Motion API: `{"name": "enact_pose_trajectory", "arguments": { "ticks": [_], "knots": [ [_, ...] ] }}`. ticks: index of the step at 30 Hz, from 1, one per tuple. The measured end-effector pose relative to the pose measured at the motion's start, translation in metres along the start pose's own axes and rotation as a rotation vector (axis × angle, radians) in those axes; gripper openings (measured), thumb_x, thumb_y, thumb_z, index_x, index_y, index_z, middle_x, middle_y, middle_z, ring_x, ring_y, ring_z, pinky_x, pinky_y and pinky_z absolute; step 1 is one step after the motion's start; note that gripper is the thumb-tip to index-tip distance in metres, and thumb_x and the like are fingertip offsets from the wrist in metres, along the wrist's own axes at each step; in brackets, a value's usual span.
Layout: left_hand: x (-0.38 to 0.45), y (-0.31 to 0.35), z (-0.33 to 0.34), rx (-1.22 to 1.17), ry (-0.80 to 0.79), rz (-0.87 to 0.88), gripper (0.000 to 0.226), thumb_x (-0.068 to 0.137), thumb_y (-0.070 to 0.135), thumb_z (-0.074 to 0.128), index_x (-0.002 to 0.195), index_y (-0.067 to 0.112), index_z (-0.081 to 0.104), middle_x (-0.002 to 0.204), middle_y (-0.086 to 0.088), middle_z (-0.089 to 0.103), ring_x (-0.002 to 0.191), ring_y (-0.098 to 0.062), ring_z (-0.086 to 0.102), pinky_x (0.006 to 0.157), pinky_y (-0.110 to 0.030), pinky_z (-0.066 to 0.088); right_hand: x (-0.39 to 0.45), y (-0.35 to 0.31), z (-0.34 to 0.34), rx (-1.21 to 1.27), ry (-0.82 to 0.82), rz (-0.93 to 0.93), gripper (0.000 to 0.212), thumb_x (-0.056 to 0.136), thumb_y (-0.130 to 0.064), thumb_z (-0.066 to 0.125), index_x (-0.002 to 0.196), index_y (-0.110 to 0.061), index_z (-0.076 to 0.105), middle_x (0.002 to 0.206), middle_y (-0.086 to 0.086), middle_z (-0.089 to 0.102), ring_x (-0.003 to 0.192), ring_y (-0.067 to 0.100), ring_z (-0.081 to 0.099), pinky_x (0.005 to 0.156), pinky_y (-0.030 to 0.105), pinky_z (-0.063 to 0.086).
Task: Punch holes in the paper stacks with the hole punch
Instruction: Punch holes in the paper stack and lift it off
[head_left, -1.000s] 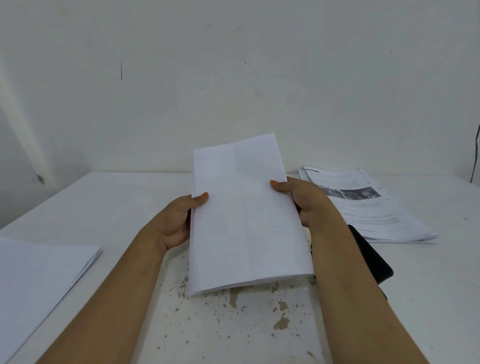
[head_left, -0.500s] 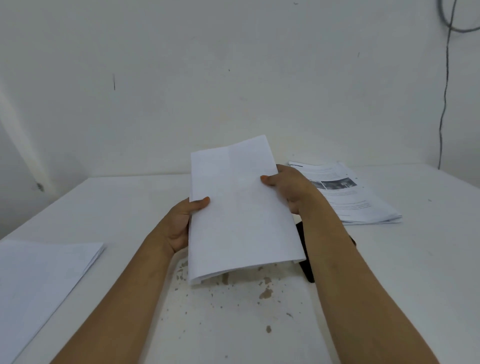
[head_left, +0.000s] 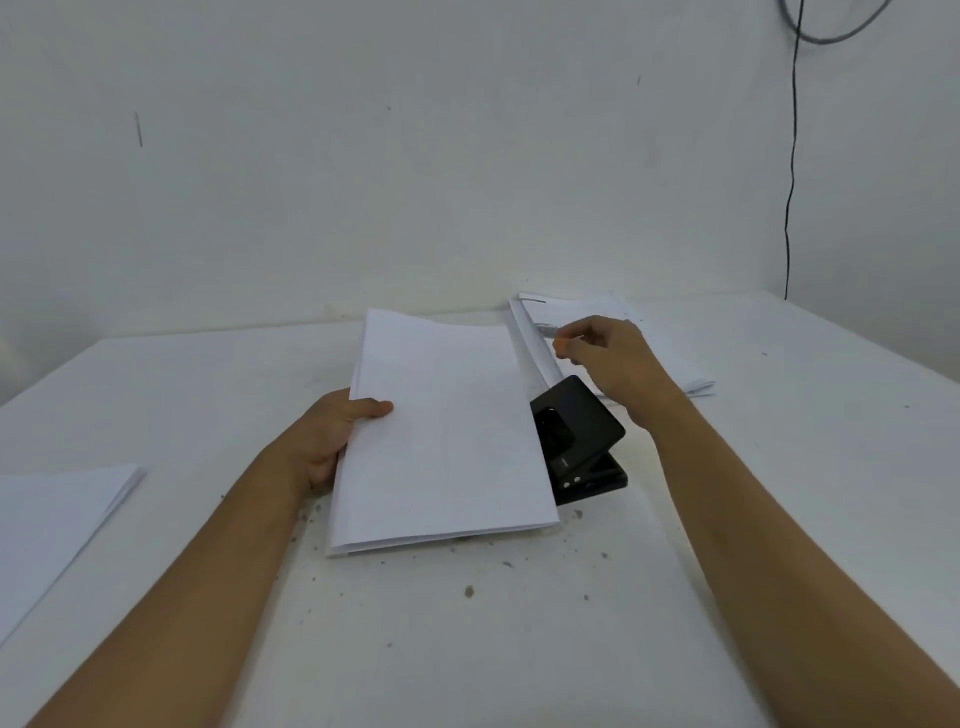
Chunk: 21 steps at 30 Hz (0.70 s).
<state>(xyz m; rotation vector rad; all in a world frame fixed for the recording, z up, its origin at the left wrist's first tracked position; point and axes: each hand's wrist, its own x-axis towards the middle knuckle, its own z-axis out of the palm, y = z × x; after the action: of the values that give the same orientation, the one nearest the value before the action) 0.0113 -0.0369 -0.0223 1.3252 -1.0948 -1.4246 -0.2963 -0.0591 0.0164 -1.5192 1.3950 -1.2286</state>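
Table (head_left: 779, 519): white, speckled with dark flecks near its front; its far edge met the wall, and bare surface lay between the 2 forearms.
Folded paper stack (head_left: 447, 431): right edge slid into the hole punch (head_left: 582, 431) (black, lever raised).
Left hand (head_left: 332, 436): gripped the stack's left edge, thumb on top.
Right hand (head_left: 602, 358): hovered above the punch, fingers loosely curled, holding nothing.
Printed stack (head_left: 670, 353): behind the right hand.
Plain sheets (head_left: 57, 525): at the far left edge.
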Motion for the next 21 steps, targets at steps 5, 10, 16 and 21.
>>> {"name": "enact_pose_trajectory", "arguments": {
  "ticks": [5,10,16,21],
  "knots": [
    [-0.013,-0.004,0.0,0.016,0.04,-0.004,0.028,0.089,0.013,0.06,0.114,0.002,0.061,0.107,-0.019,0.069,0.085,-0.032,0.069,0.067,-0.038,0.056,-0.013,0.012,0.008,0.17,-0.137,0.139,0.014,0.082,-0.014,0.066,0.092,-0.02,0.074,0.083,-0.002,0.075,0.064,0.011,0.065,0.056,0.021,0.052],
    [-0.025,-0.008,-0.005,0.087,0.091,-0.014,0.03,0.089,0.013,0.061,0.116,0.0,0.061,0.109,-0.021,0.068,0.095,-0.038,0.066,0.075,-0.044,0.054,-0.017,0.018,0.009,0.351,-0.117,0.183,0.019,0.081,-0.006,0.062,0.094,-0.014,0.074,0.086,0.006,0.075,0.073,0.016,0.067,0.067,0.026,0.056],
    [-0.026,-0.008,-0.003,0.103,0.065,-0.018,0.024,0.089,0.013,0.061,0.111,0.003,0.062,0.104,-0.019,0.071,0.088,-0.035,0.069,0.069,-0.041,0.056,-0.021,0.017,0.012,0.402,-0.021,0.201,0.022,0.082,0.002,0.056,0.084,-0.013,0.071,0.074,0.002,0.073,0.064,0.013,0.064,0.06,0.022,0.055],
    [-0.027,-0.01,0.003,0.119,0.059,-0.012,0.022,0.089,0.014,0.061,0.109,0.004,0.063,0.1,-0.018,0.071,0.083,-0.034,0.07,0.064,-0.038,0.056,-0.024,0.018,0.021,0.397,0.077,0.197,0.021,0.077,0.002,0.055,0.072,-0.012,0.069,0.069,0.0,0.071,0.06,0.013,0.061,0.054,0.02,0.053]
  ]
}}
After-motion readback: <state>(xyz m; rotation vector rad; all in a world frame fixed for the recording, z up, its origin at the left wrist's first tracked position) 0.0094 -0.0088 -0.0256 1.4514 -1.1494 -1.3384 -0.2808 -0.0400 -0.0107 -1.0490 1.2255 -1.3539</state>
